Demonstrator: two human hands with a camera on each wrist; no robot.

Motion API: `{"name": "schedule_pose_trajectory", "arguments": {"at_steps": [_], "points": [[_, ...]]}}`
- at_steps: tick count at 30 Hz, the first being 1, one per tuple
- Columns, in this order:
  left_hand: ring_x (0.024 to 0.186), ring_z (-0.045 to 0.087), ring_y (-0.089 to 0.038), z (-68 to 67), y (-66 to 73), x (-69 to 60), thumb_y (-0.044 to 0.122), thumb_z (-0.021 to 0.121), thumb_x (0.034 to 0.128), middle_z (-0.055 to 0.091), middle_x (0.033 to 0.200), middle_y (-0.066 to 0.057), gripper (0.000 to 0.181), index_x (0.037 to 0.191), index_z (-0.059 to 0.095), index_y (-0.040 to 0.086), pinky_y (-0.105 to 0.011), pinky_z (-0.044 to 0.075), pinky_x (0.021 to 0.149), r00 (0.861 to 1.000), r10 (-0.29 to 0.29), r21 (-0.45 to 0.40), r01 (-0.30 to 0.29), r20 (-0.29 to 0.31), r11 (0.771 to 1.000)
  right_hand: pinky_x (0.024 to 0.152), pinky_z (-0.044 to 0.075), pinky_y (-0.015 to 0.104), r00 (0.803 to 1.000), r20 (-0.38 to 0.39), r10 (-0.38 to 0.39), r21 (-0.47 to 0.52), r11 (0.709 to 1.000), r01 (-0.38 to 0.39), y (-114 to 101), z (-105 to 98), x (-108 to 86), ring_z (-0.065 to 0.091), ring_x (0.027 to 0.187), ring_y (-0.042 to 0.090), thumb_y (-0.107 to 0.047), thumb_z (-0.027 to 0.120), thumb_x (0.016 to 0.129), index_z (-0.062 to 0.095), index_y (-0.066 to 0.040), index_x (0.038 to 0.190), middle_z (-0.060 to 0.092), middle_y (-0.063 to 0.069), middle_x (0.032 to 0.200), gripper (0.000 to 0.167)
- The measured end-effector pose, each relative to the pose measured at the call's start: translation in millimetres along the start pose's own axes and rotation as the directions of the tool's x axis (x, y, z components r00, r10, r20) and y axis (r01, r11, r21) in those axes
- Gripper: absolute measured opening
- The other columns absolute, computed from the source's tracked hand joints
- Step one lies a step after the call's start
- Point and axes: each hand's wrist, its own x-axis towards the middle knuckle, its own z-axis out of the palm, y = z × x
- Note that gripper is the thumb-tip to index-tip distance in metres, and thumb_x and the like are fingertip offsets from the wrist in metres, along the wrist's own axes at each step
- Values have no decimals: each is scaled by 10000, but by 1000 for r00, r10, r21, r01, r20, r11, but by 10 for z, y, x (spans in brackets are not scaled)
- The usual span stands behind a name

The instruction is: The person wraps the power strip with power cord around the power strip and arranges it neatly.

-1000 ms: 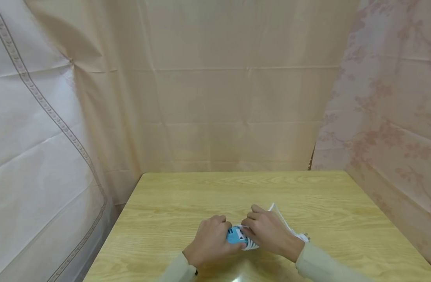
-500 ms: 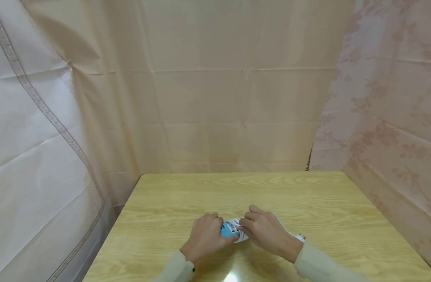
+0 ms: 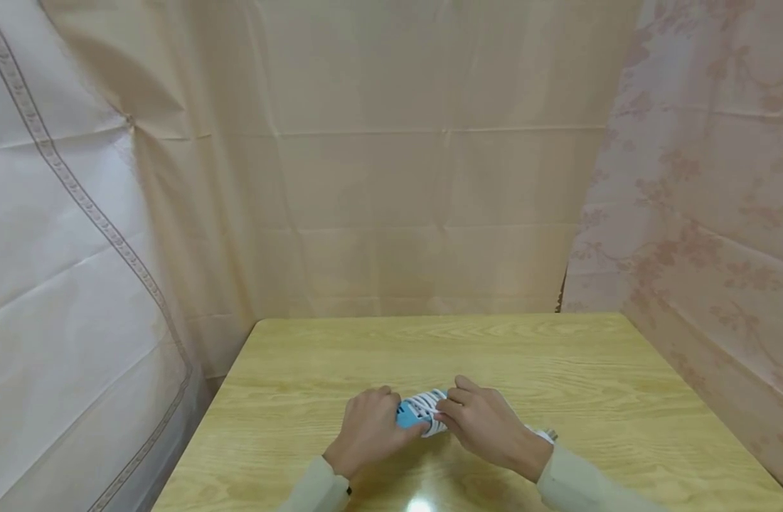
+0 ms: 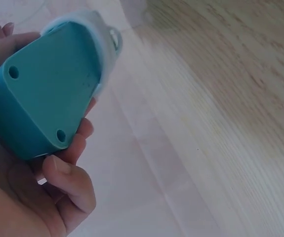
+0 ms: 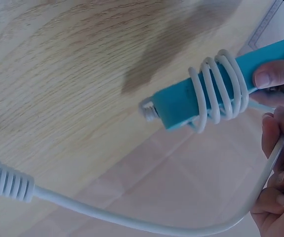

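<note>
A light-blue power strip [image 3: 405,417] is held at one end by my left hand [image 3: 368,432], its thumb along the near side. Several turns of white cord [image 5: 216,94] wrap its middle. Bare blue plastic with two round holes shows on the power strip [image 4: 53,84] in the left wrist view. My right hand [image 3: 488,428] pinches the free length of cord [image 5: 132,224] close to the wound turns. From there the cord runs down to a white plug [image 5: 6,180], partly cut off by the frame. In the head view the plug [image 3: 545,434] shows beside my right wrist.
A wood-grain table [image 3: 314,355] lies beneath both hands. Beige curtain cloth [image 3: 365,178] hangs behind its far edge. Pale cloth [image 3: 58,299] hangs at the left and flower-patterned cloth [image 3: 698,235] at the right.
More turns of white cord now lie around the power strip, and less loose cord shows behind my right hand. Both hands have shifted slightly left in view, the strip with them.
</note>
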Motion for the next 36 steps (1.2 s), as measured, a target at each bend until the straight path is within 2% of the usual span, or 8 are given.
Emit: {"name": "schedule_pose_trajectory", "arguments": {"at_steps": [6, 11, 14, 16, 18, 24, 32, 36], "points": [[499, 351, -53, 16, -48, -15, 693, 662, 869, 420, 636, 90, 555, 719, 603, 162, -239, 302, 414, 997, -18, 11, 19, -72, 1000, 543, 330, 102, 1000, -14, 11, 11, 1000, -11, 34, -8, -35, 362, 684, 40, -193, 777, 916, 769, -113, 879, 617, -89, 749, 88], [498, 350, -51, 41, -102, -20, 708, 624, 892, 415, 634, 87, 580, 734, 599, 150, -235, 306, 415, 996, -45, 20, 47, -78, 999, 555, 325, 93, 999, -32, -5, 5, 1000, 5, 57, 19, -102, 356, 684, 32, -297, 582, 1065, 780, -104, 904, 623, -90, 740, 320], [485, 356, -47, 41, -105, -11, 710, 608, 904, 419, 622, 86, 580, 714, 568, 163, -231, 311, 411, 996, -51, -23, 49, -77, 999, 552, 312, 79, 999, -42, 2, 13, 1000, -2, 63, 25, -122, 344, 684, 25, -238, 679, 1006, 786, -95, 920, 619, -93, 740, 198], [479, 358, -48, 32, -102, -2, 707, 607, 907, 418, 616, 84, 578, 706, 549, 168, -231, 314, 412, 995, -62, -52, 58, -78, 997, 549, 313, 75, 999, -48, 11, 16, 1000, -10, 66, 21, -122, 346, 685, 23, -180, 783, 904, 787, -89, 926, 621, -90, 744, 94], [476, 358, -49, 19, -101, 7, 710, 604, 909, 418, 613, 82, 582, 704, 540, 169, -233, 314, 411, 994, -71, -69, 65, -81, 995, 544, 313, 71, 998, -53, 19, 19, 1000, -18, 70, 15, -117, 344, 684, 21, -151, 819, 855, 788, -86, 925, 624, -89, 745, 101], [474, 371, -61, -18, -115, 22, 689, 603, 920, 427, 617, 73, 576, 699, 533, 161, -241, 321, 418, 993, -87, -65, 82, -85, 994, 535, 331, 87, 997, -72, 29, 13, 1000, -28, 102, 1, -132, 367, 678, 32, -190, 759, 930, 784, -80, 906, 649, -76, 750, 114], [499, 408, -85, -68, -159, 43, 702, 586, 918, 447, 636, 65, 583, 705, 546, 161, -272, 339, 453, 983, -163, -92, 156, -79, 983, 534, 336, 97, 997, -56, 46, -2, 999, -46, 139, -10, -179, 355, 683, 43, -188, 727, 961, 783, -70, 918, 673, -63, 765, 137], [493, 407, -92, -128, -227, 64, 685, 594, 928, 448, 629, 58, 576, 697, 541, 160, -277, 337, 454, 972, -202, -131, 186, -124, 974, 533, 330, 97, 997, -59, 53, 5, 999, -52, 144, -20, -172, 362, 682, 42, -194, 714, 972, 783, -68, 936, 670, -67, 769, 148]]}}
